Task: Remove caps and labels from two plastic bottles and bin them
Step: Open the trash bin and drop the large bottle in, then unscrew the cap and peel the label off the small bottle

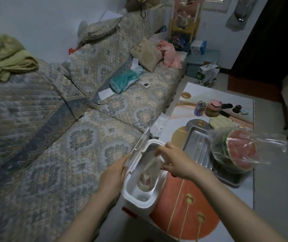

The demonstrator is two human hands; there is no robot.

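Observation:
A small white bin (136, 200) stands at the near left corner of the low table, with its lid (139, 145) tipped up and open. My left hand (113, 173) grips the lid's edge and holds it up. A clear plastic bottle (148, 174) without a label hangs bottom-down inside the bin. My right hand (173, 161) pinches its upper end above the bin's opening. Something pale and reddish shows through the bottle's lower part. I see no cap or loose label.
To the right of the bin a metal tray (196, 147) holds a cut watermelon in a clear bag (235, 151). A drink can (199, 108), cups and dark items stand at the table's far end. A quilted sofa (61, 137) runs along the left.

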